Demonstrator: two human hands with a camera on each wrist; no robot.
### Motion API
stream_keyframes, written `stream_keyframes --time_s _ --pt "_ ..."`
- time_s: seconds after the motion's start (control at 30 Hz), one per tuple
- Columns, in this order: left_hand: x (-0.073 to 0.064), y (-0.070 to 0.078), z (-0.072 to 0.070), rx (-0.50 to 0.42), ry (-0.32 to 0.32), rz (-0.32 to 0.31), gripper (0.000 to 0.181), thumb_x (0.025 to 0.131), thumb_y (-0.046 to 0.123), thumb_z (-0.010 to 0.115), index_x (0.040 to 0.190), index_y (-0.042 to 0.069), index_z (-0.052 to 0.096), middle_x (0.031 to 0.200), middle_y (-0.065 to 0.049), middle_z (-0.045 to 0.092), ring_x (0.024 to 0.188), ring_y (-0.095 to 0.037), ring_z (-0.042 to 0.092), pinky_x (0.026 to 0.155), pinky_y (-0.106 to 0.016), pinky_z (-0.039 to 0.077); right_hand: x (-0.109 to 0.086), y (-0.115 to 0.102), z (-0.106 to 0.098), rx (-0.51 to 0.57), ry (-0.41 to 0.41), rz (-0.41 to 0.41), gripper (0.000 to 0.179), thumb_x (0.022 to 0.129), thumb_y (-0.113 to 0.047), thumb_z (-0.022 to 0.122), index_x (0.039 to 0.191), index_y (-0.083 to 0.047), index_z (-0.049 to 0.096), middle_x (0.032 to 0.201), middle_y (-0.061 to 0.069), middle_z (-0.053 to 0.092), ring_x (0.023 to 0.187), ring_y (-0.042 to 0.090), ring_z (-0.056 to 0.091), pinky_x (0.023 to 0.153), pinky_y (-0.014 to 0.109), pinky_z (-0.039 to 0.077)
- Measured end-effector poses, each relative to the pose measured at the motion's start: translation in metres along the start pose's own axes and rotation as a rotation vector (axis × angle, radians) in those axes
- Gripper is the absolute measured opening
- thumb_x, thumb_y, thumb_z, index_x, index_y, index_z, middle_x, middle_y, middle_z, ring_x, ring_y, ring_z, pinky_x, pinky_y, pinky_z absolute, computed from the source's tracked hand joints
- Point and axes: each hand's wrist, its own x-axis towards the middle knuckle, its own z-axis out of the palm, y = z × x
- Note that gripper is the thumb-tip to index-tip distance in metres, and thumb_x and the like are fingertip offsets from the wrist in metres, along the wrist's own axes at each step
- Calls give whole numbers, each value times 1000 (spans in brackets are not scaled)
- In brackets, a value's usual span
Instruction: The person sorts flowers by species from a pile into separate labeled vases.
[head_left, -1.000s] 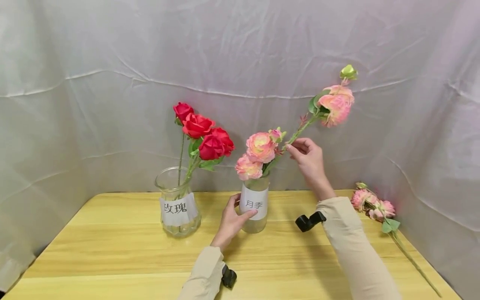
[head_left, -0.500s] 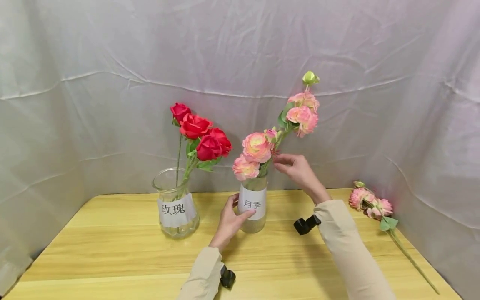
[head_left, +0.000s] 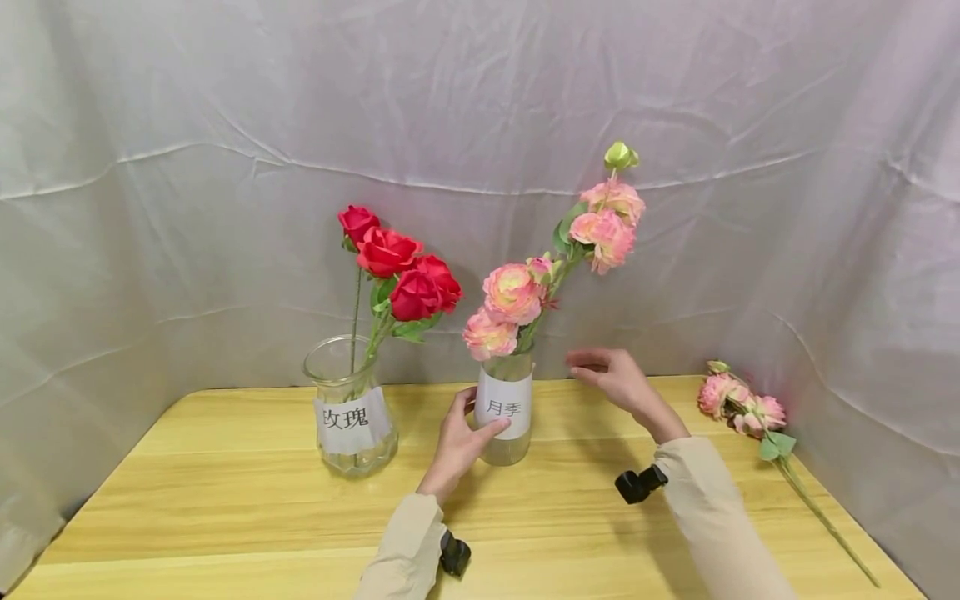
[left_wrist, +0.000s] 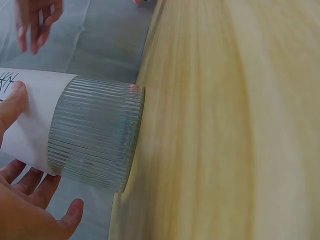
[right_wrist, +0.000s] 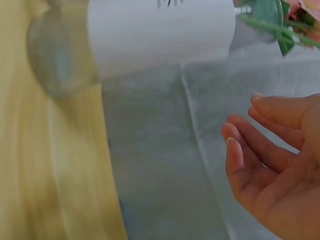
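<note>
My left hand (head_left: 459, 446) holds a ribbed glass vase (head_left: 506, 450) around its white paper label, thumb in front and fingers behind. In the left wrist view the vase's ribbed base (left_wrist: 97, 132) stands on the table. Two pink flower stems lean in this vase: one has low pink blooms (head_left: 513, 294), the other reaches up to the right with pink blooms (head_left: 606, 229) and a green bud. To the right of the vase, apart from it, my right hand (head_left: 618, 383) is in the air. Its fingers (right_wrist: 240, 150) are loosely bent around nothing in the right wrist view.
A wider glass vase (head_left: 318, 367) with a white label and several red roses (head_left: 416, 292) stands to the left. Another pink flower stem (head_left: 750, 417) lies at the right side of the wooden table (head_left: 247, 517). A grey cloth backdrop (head_left: 247, 83) surrounds the table.
The taller pink stem has swung left and settled in the vase. My right hand has let go of it and moved down and away to the right. The left hand keeps its hold.
</note>
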Motion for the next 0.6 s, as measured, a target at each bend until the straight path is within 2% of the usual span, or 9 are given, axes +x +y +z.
stream_keyframes --time_s 0.23,0.43,0.53,0.6 --pt "-1 1 -1 -4 -2 -9 68 81 18 78 136 0 44 137 -21 48 127 -39 42 103 -52 36 -26 23 -23 -37 39 -11 34 97 -13 59 125 7 59 119 24 62 107 36 59 82 39 53" --pt "-1 2 -1 -7 3 -3 68 81 17 79 136 -1 44 136 -21 48 126 -39 43 103 -53 35 -48 42 -47 -119 71 44 35 98 -15 57 127 6 58 121 25 61 109 38 57 85 43 51" --pt "-1 2 -1 -12 0 -2 68 81 18 79 136 0 44 136 -21 48 126 -39 43 104 -53 35 -58 51 -60 -162 95 68 36 99 -17 57 127 6 57 121 25 61 110 38 57 83 35 51" --pt "-1 2 0 -12 -4 0 69 81 18 79 137 0 43 137 -21 48 126 -39 43 104 -53 34 -64 57 -68 -184 120 62 36 98 -16 57 126 7 58 120 25 61 106 29 61 80 26 51"
